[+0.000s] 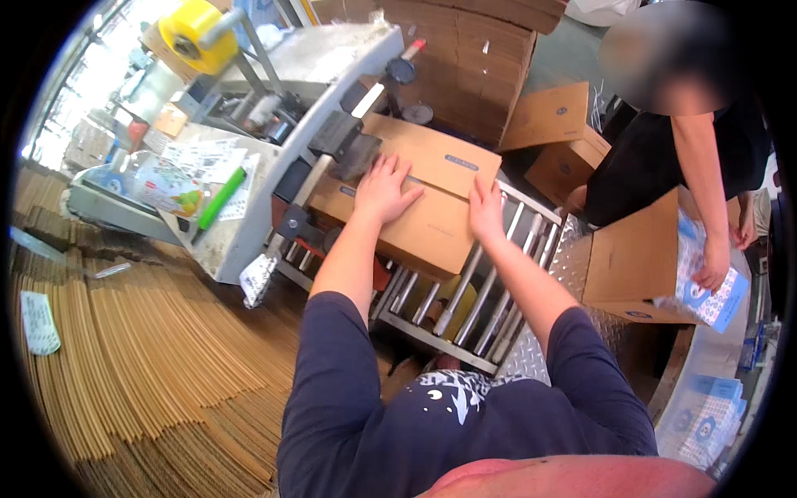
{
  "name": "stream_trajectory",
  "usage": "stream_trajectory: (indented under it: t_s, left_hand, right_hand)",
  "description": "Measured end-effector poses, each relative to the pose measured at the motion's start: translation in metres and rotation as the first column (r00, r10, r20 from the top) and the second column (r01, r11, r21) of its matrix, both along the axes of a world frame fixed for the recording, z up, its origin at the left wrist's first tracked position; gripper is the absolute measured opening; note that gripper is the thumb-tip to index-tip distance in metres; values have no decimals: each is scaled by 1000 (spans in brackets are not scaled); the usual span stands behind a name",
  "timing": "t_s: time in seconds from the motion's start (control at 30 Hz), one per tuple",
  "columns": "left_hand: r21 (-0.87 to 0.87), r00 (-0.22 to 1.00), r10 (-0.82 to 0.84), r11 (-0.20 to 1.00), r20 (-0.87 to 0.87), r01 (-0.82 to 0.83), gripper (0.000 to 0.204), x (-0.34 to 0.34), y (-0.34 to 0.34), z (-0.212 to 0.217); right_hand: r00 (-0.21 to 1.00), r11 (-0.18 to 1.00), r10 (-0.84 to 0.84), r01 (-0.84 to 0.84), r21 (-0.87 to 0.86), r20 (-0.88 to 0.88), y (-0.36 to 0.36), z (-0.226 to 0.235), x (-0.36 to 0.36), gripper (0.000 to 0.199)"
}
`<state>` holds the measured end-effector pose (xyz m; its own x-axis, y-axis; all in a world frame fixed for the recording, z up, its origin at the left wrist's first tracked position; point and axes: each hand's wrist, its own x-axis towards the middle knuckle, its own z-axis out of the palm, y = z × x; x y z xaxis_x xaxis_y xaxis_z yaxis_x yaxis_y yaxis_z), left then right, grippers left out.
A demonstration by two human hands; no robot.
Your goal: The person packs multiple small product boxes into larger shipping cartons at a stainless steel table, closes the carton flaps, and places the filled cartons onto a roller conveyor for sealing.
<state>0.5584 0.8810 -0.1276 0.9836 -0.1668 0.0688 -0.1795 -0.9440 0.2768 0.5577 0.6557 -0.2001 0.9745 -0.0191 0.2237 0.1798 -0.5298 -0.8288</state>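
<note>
A closed brown cardboard box [432, 224] lies on the metal roller conveyor [473, 307], its top flaps folded down and meeting at a seam. Flat on the top, near that seam, rests my left hand [387, 189], fingers spread and thumb apart. My right hand [487, 207] presses against the box's right side, with its fingers over the upper edge. The box's left end sits at the carton sealing machine [332, 137], whose dark blocks stand right by my left hand. A large yellow tape roll [196, 35] is mounted on the machine.
Flattened cardboard sheets [149, 340] are stacked at the left. A green marker-like stick [222, 197] lies on papers on the machine's top. At the right, another person's hand [712, 264] holds a blue-and-white package [721, 300] by an open carton [635, 257]. Big cartons [465, 66] stand behind.
</note>
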Motion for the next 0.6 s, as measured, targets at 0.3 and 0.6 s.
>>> stream_trajectory:
  t_s: [0.3,0.6]
  left_hand:
    - [294,946,314,914,-74,-281,91,-82,-61,-1]
    - [-348,982,168,919,-82,-186,64,-190,10,5]
  right_hand:
    - [298,465,355,-878,-109,-886,-162,-136,-292,43]
    - [555,881,158,-453,-137,-817,-334,-123,-406,36]
